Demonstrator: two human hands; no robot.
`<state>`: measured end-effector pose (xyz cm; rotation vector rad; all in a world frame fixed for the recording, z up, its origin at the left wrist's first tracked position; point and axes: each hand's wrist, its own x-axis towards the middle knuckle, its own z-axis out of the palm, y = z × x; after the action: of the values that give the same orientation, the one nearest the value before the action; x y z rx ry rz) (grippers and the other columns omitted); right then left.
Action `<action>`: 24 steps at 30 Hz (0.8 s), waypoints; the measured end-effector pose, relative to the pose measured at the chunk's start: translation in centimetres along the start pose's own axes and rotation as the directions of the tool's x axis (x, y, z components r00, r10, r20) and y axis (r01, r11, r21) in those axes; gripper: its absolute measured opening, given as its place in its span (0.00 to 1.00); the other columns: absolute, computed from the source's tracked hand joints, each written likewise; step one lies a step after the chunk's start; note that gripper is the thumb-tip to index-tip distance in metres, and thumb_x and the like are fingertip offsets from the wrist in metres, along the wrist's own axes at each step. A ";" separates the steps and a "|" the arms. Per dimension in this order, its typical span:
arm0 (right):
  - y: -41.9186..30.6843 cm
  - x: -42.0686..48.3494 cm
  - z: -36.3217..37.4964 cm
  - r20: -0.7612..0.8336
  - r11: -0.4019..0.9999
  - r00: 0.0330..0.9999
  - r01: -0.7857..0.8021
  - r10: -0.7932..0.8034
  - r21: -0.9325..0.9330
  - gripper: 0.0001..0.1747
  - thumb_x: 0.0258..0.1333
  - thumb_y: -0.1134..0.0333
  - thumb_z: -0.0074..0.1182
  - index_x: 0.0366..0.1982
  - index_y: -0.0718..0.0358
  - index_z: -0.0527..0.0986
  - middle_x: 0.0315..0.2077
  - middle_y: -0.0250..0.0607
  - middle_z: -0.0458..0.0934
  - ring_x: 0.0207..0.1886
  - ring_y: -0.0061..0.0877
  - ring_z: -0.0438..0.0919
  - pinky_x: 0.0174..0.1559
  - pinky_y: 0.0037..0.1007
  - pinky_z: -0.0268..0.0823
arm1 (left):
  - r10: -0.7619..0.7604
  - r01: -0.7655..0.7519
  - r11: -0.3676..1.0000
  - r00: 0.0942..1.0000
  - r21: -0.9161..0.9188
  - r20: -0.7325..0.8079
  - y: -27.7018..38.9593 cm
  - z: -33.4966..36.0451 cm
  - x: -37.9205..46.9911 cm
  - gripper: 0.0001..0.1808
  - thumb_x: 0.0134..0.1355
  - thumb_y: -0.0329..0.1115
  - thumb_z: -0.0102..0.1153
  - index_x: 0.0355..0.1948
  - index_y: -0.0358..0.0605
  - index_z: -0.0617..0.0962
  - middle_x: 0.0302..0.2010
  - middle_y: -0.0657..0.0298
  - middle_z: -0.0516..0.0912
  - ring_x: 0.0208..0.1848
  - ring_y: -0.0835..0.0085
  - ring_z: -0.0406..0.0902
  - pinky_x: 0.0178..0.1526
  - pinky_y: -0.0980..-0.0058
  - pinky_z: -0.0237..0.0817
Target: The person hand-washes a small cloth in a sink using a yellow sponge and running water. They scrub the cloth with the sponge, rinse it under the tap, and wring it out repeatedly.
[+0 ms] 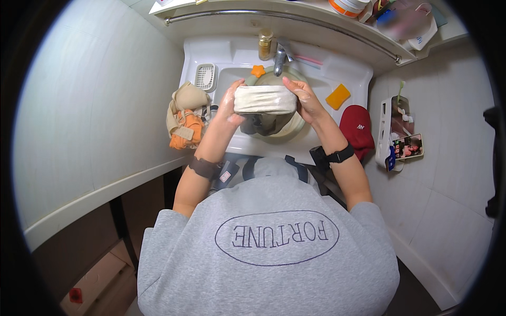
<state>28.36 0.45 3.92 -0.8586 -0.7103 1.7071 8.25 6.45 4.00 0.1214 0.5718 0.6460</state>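
A cream-white piece of wet fabric [265, 99], gathered into creases, is stretched between my two hands. My left hand [230, 106] grips its left end, and my right hand [307, 99] holds the right end with the thumb on top. White suds cling to both hands. Dark fabric [263, 123] shows just below the white piece; whether the two are joined I cannot tell. Underneath is a round basin with a pale green rim [299, 79], set in the white sink [247, 143]. Part of the basin is hidden by the fabric.
A chrome faucet [280, 61] and a gold-capped bottle [265, 44] stand behind. Beige and orange clothes [187, 118] and a soap dish [206, 77] are left. An orange sponge [338, 96], red cap [357, 128] and wall holder with phone [409, 146] are right. A metal rail [284, 14] runs above.
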 end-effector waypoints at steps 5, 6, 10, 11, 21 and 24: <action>0.8 1.7 4.6 -0.154 0.866 0.904 0.316 -0.398 -0.387 0.18 0.59 0.56 0.52 0.21 0.62 0.74 0.18 0.33 0.75 0.22 0.12 0.73 0.26 0.20 0.64 | 0.004 -0.003 1.000 1.000 0.017 -0.018 -4.0 1.4 1.6 0.12 0.64 0.41 0.44 0.34 0.46 0.76 0.30 0.63 0.80 0.30 0.68 0.79 0.36 0.67 0.74; 1.4 1.0 5.5 -0.075 0.670 0.870 0.316 -0.486 -0.671 0.18 0.58 0.58 0.53 0.19 0.62 0.73 0.16 0.37 0.73 0.19 0.15 0.73 0.23 0.23 0.63 | -0.013 0.013 1.000 1.000 0.002 0.025 -4.4 1.3 1.8 0.14 0.65 0.43 0.42 0.40 0.44 0.73 0.31 0.61 0.80 0.35 0.68 0.80 0.36 0.69 0.74; 2.4 0.6 6.7 0.443 -0.082 0.597 0.533 -0.669 -0.842 0.15 0.54 0.63 0.56 0.17 0.63 0.72 0.12 0.45 0.66 0.13 0.29 0.71 0.17 0.29 0.60 | 0.002 -0.003 0.999 1.000 0.044 0.020 -4.7 0.8 2.4 0.14 0.65 0.43 0.41 0.39 0.45 0.73 0.31 0.62 0.79 0.35 0.69 0.80 0.36 0.70 0.73; 2.5 0.4 6.7 0.388 -0.098 0.640 0.439 -0.663 -0.893 0.15 0.54 0.63 0.55 0.17 0.62 0.73 0.12 0.44 0.67 0.14 0.31 0.71 0.18 0.30 0.61 | 0.002 -0.002 0.998 1.000 0.059 0.008 -4.7 0.9 2.5 0.14 0.65 0.44 0.41 0.39 0.45 0.73 0.31 0.62 0.79 0.35 0.69 0.80 0.36 0.70 0.73; 0.8 -0.5 7.2 0.201 0.159 0.702 0.412 -0.683 -0.897 0.18 0.53 0.63 0.57 0.14 0.65 0.70 0.11 0.49 0.66 0.14 0.42 0.68 0.17 0.34 0.58 | -0.021 0.022 0.995 1.000 0.102 -0.011 -5.2 0.0 2.8 0.16 0.65 0.48 0.41 0.27 0.50 0.71 0.23 0.65 0.76 0.27 0.72 0.77 0.27 0.69 0.70; 0.3 -0.1 6.9 0.078 0.092 0.719 0.194 -0.691 -0.977 0.19 0.55 0.58 0.52 0.14 0.60 0.73 0.11 0.46 0.70 0.17 0.42 0.74 0.21 0.36 0.66 | 0.016 0.004 0.997 0.970 0.080 -0.242 -6.1 -0.4 3.6 0.16 0.65 0.48 0.43 0.29 0.49 0.73 0.24 0.65 0.78 0.27 0.71 0.79 0.27 0.71 0.72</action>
<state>22.53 -0.09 7.61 -1.5462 -1.5866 0.2248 13.60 3.74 0.26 0.1199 0.8346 0.6484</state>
